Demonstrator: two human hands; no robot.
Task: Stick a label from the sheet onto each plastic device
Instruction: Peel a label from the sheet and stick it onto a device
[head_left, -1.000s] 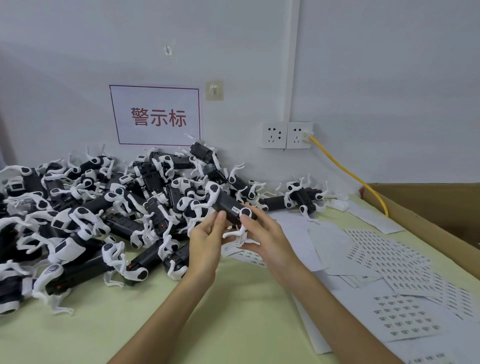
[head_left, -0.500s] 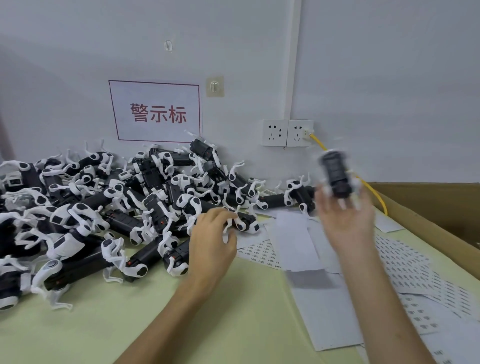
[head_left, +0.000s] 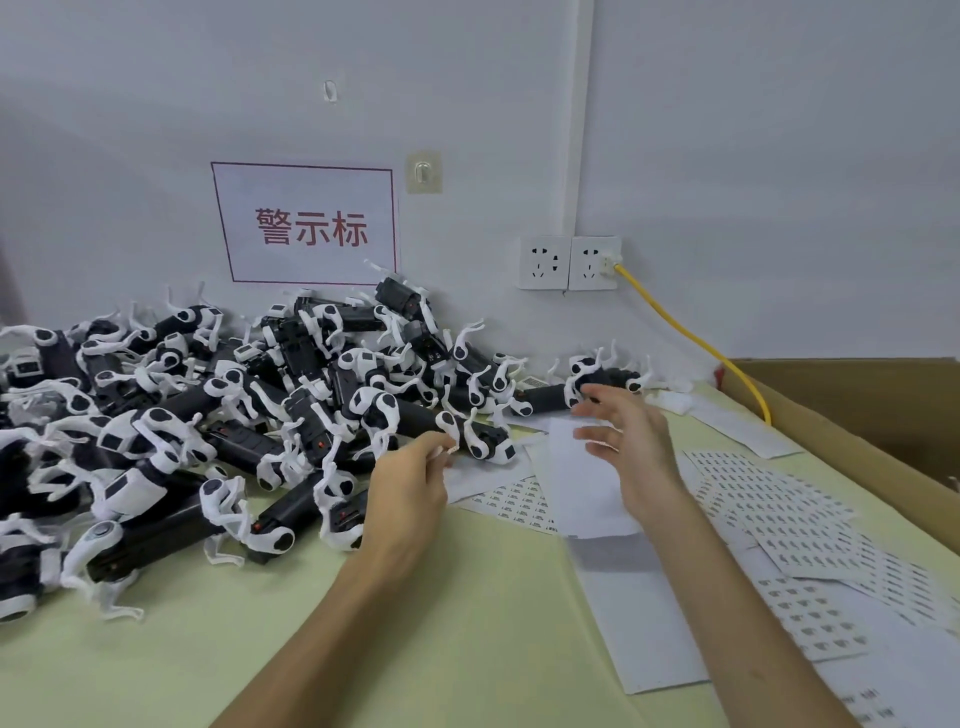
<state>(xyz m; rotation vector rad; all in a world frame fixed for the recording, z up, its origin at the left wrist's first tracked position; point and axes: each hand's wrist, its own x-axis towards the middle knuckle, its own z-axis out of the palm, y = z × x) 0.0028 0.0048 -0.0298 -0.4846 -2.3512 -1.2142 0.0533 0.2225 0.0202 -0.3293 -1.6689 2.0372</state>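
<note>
A big pile of black-and-white plastic devices (head_left: 291, 395) covers the left half of the pale green table (head_left: 467, 613). My left hand (head_left: 410, 488) is at the pile's right edge and pinches a white leg of the nearest device (head_left: 485, 441). My right hand (head_left: 631, 441) hovers with fingers spread and holds nothing, just above a blank backing sheet (head_left: 582, 483). Label sheets (head_left: 769, 499) with rows of small printed labels lie fanned out on the right. Another label sheet (head_left: 519, 501) lies between my hands.
An open cardboard box (head_left: 862, 410) stands along the table's right side. A yellow cable (head_left: 691, 338) runs from the wall sockets (head_left: 569, 262) down behind the box. A red-lettered sign (head_left: 311, 228) hangs on the wall above the pile.
My right hand swung a device off to the right and has come back over the sheets with nothing in it. My left hand moved to the pile and took hold of another device's leg.
</note>
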